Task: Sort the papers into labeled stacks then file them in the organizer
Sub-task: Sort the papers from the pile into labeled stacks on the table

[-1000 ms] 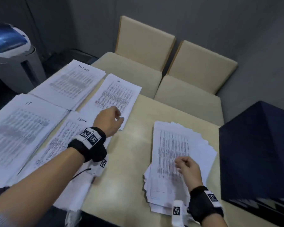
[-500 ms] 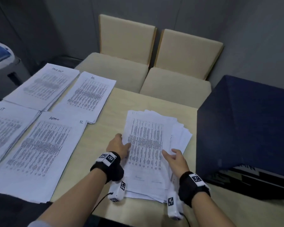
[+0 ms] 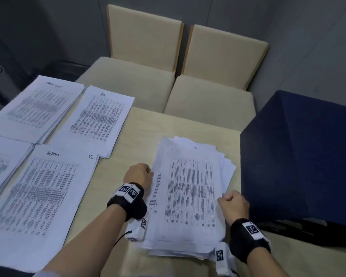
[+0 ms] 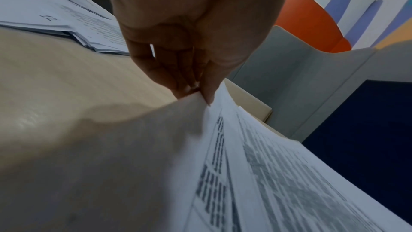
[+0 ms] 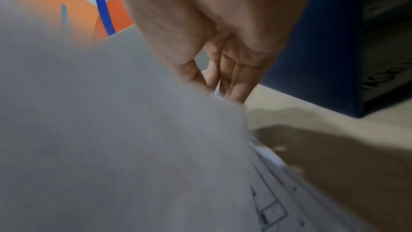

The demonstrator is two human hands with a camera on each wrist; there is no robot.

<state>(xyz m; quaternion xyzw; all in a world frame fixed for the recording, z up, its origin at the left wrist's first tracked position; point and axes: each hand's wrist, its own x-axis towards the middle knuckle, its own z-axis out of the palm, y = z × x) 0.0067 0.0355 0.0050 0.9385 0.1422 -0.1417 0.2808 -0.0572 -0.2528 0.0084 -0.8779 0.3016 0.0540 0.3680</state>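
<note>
Here, the top sheet (image 3: 190, 188) lies lengthwise away from the person on the loose pile (image 3: 226, 166), between both hands; left hand (image 3: 138, 175) pinches its left edge, right hand (image 3: 233, 204) its right edge, fingers (image 4: 189, 84) pressed together; labeled stacks (image 3: 48, 188) lie left on the surface (image 3: 132, 136), nearer the left hand.

Two beige chairs (image 3: 174, 80), grey wall (image 3: 298, 27)
</note>
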